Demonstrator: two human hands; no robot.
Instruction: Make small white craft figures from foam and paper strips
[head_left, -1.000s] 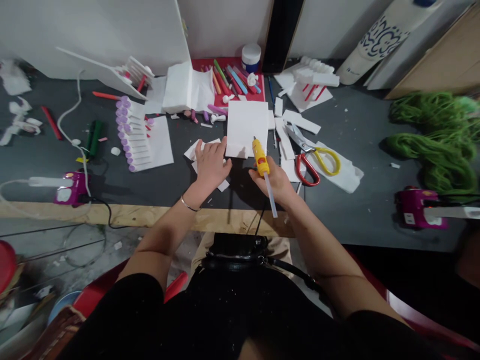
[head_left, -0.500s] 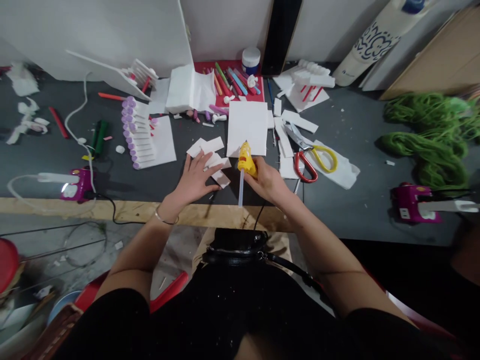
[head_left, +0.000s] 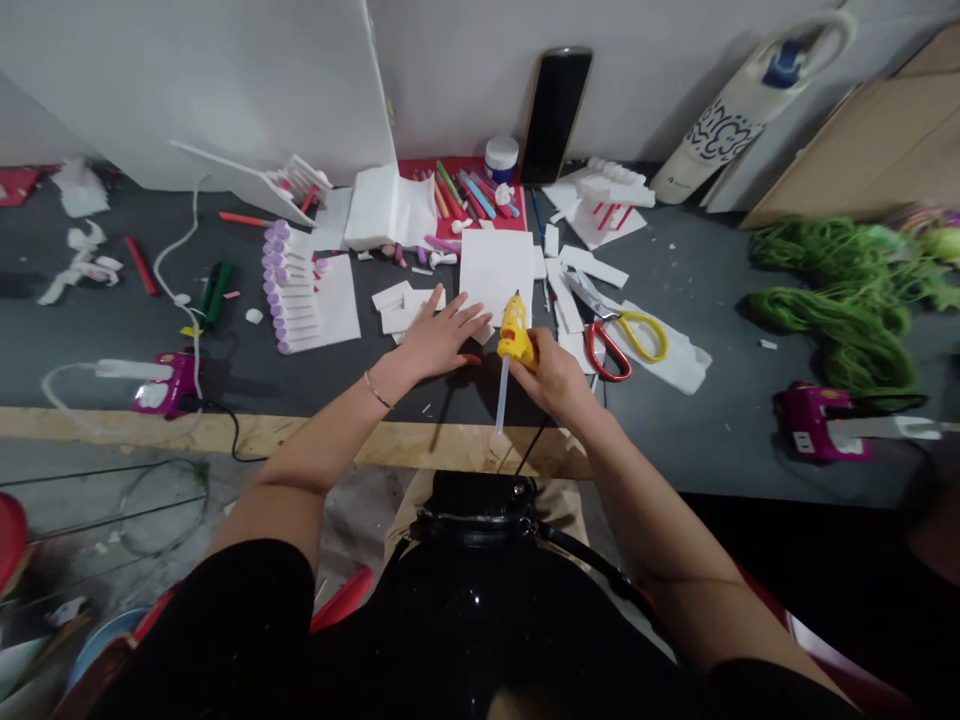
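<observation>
Glue gun (head_left: 516,338) in yellow plastic sits in the right hand (head_left: 556,372), whose fingers are clamped round its handle; the clear glue stick (head_left: 502,395) juts back toward the wooden front edge (head_left: 300,432) of the bench. Its nozzle points away from the person, over the near right part of a white square sheet (head_left: 495,262); whether it touches cannot be told. The left hand (head_left: 433,343) spreads its fingers apart, over short white strips (head_left: 394,318) and across the sheet's near left corner. Further strips (head_left: 567,297) crowd the sheet's right edge, with scissors (head_left: 594,298) lying open-handled beside them, near the right hand. Wider room lies beyond, where dark benchtop (head_left: 705,280) runs from the scissors to green yarn (head_left: 840,300). Felt-tip pens (head_left: 472,195) close off the far side.
</observation>
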